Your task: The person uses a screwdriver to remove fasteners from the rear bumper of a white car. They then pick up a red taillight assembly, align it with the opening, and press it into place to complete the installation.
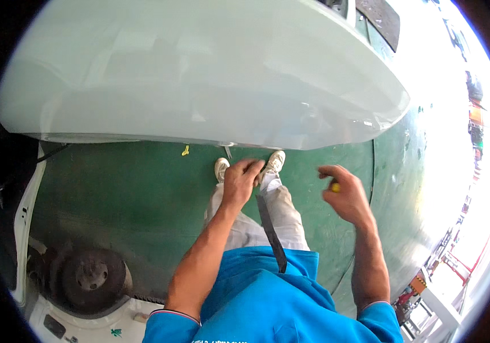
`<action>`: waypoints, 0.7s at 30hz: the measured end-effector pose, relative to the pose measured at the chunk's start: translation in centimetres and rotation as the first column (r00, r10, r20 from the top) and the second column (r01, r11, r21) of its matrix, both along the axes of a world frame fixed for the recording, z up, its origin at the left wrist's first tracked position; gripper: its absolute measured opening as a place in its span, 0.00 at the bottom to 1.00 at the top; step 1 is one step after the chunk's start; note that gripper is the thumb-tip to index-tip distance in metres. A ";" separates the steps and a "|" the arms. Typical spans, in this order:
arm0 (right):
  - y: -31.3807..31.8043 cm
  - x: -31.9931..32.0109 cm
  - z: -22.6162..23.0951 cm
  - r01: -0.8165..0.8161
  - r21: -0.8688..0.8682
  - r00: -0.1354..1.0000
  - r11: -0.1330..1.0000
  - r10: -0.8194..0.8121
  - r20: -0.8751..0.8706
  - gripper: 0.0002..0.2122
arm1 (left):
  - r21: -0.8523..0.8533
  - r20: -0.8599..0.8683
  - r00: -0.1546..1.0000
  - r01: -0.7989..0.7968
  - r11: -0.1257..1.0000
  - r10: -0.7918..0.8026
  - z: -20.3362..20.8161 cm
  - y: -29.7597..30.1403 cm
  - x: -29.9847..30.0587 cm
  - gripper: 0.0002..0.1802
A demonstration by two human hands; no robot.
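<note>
My left hand (pixel 241 182) is in front of my legs with its thumb and fingers pinched together. A dark grey strip (pixel 271 230) hangs from just below those fingers down to the hem of my blue shirt. To the right, my right hand (pixel 345 195) is curled, with the index finger bent outward. A small yellow object (pixel 335 187) shows between its fingers; its kind is mostly hidden. Ahead of both hands stretches a large, glossy pale grey-white vehicle body panel (pixel 199 80). Neither hand touches it.
On the green floor (pixel 130 188) lies a small yellow scrap (pixel 185 150). A wheel (pixel 92 277) on a white vehicle is behind me at the lower left, below an open door edge (pixel 25 228). A dark cable (pixel 373 171) runs along the floor at right.
</note>
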State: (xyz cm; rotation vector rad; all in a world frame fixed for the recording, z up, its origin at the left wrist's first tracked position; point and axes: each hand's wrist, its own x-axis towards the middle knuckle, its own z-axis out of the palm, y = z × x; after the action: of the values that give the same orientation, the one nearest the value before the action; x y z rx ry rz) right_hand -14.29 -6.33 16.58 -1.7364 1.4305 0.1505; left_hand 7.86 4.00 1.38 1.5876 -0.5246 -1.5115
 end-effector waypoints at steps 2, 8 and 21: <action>0.8 -2.3 5.2 0.352 0.043 0.928 0.935 -0.355 0.110 0.15 | 0.112 -0.112 0.993 -0.013 0.994 0.026 -0.7 3.1 0.7 0.17; 6.3 -16.3 5.7 0.854 -0.076 0.513 0.514 -0.810 0.283 0.13 | 0.171 -0.329 0.941 0.142 0.975 -0.079 0.5 7.2 0.5 0.17; 16.7 -10.4 4.1 0.534 0.660 0.215 0.529 -0.839 0.499 0.21 | -0.007 -0.699 0.696 -0.235 0.972 0.163 11.7 5.3 -4.4 0.09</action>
State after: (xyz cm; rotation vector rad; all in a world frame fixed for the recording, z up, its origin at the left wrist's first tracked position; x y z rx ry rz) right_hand -24.72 10.40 20.69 -0.4846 1.2203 -0.7704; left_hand 3.48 9.26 13.10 0.8463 0.0169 -1.7337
